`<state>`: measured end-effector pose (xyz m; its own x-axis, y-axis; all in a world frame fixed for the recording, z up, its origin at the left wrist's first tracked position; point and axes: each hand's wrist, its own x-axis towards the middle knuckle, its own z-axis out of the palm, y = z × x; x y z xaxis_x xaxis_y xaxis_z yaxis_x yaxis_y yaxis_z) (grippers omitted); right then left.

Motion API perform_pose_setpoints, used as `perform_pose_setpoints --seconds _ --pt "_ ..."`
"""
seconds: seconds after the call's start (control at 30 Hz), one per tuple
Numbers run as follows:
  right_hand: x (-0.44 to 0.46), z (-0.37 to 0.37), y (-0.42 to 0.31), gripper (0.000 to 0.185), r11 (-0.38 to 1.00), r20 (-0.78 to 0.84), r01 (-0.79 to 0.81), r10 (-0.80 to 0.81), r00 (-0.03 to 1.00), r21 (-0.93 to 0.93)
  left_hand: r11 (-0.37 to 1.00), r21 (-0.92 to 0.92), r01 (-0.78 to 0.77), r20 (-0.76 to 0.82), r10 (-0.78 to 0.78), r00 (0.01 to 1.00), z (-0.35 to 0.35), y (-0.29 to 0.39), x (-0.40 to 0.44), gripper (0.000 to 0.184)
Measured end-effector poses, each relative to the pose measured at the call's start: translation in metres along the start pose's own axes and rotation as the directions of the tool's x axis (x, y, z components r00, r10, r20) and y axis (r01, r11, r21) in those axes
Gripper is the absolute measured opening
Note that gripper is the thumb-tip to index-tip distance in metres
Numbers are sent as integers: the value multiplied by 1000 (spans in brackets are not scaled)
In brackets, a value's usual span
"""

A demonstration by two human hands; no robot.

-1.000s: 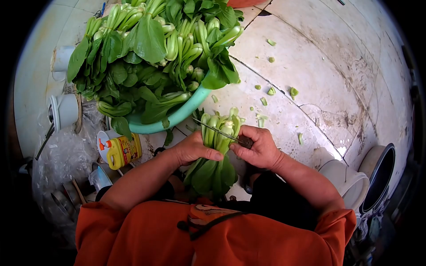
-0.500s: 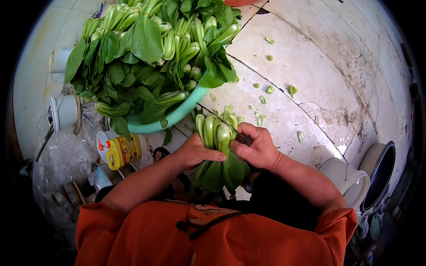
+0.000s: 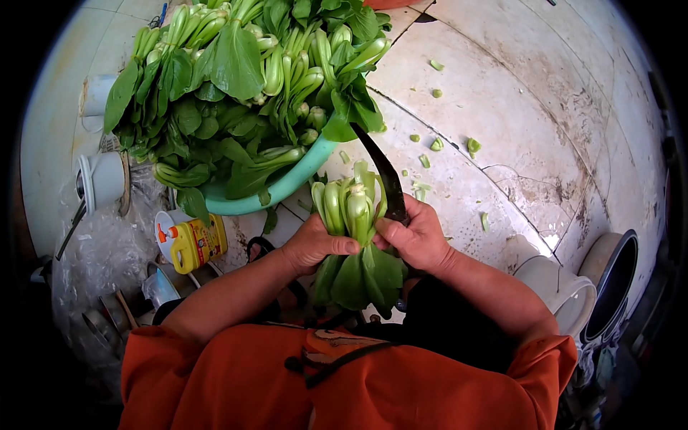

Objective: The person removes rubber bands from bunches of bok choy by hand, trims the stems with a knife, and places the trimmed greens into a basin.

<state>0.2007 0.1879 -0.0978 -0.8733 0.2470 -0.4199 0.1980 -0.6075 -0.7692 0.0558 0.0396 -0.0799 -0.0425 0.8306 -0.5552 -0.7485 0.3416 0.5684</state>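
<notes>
My left hand (image 3: 315,244) is closed round a bunch of bok choy (image 3: 358,208), its thumb lying across the stalks. The pale root ends point away from me and the dark leaves hang toward my lap. In my right hand (image 3: 417,235) is a knife (image 3: 384,172) with a dark curved blade, its tip pointing up and away beside the bunch. The knife's handle is mostly hidden in the fist, and the right thumb rests close against the stalks. Beyond the hands, a green basin (image 3: 287,188) is heaped with more bok choy (image 3: 236,79).
Cut-off root pieces (image 3: 436,144) lie scattered on the stained tile floor (image 3: 530,107). At left are a yellow bottle (image 3: 198,244), a white bucket (image 3: 107,179) and clear plastic wrapping (image 3: 107,251). A pale bucket (image 3: 559,290) and a dark-lined tub (image 3: 613,279) stand at right.
The knife blade has swung from lying across the stalks to standing upright on their right side. My left hand has barely moved and keeps its hold on the bok choy.
</notes>
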Motion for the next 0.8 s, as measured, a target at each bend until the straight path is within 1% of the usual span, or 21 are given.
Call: perform_pose_setpoints --seconds 0.07,0.1,0.17,0.2,0.27,0.3,0.37,0.4,0.43,0.47,0.5,0.57,0.6,0.73,0.8 --pt "1 -1 5 13 996 18 41 -39 999 -80 999 41 3 -31 -2 1000 -2 -2 -1 53" --pt "1 -1 6 13 996 19 41 -39 999 -81 999 41 2 -32 -1 999 -1 -2 -2 53" --pt "1 0 7 13 985 28 80 -76 997 -153 993 117 26 -50 -20 999 3 -1 -1 53" --pt "2 -1 9 13 985 30 80 -77 997 -154 993 117 24 -51 -18 999 6 2 -1 53" --pt "4 -4 14 15 947 42 189 -184 982 -259 979 205 8 -62 5 998 11 9 1 52" --pt "3 -4 10 15 947 44 189 -184 982 -259 979 205 7 -63 6 998 9 11 2 52" --pt "2 -5 -2 17 935 75 118 -99 992 -335 962 273 -9 -81 32 996 5 14 3 51" --pt "2 -6 -8 17 935 76 118 -99 992 -335 962 273 -9 -81 32 996 2 15 4 51" --pt "3 -8 -13 17 847 91 191 -168 982 -497 952 306 12 -102 21 995 -2 14 4 52" --pt "3 -10 -16 16 725 118 254 -233 965 -640 941 337 33 -122 9 992 -6 14 4 53" --pt "1 -14 -15 16 725 119 254 -233 965 -640 941 337 32 -122 10 992 -9 15 3 53" --pt "-1 -19 -12 17 577 199 328 -276 940 -748 941 320 108 -139 -66 988 -14 16 0 53" --pt "0 -19 -10 17 578 199 327 -275 941 -748 941 319 109 -140 -67 988 -14 15 0 53" --pt "2 -21 -2 17 538 287 393 -272 918 -746 939 330 94 -146 -47 988 -10 16 -3 56" --pt "2 -21 -1 18 528 317 421 -280 906 -738 938 328 115 -128 -77 989 -9 17 -4 58"
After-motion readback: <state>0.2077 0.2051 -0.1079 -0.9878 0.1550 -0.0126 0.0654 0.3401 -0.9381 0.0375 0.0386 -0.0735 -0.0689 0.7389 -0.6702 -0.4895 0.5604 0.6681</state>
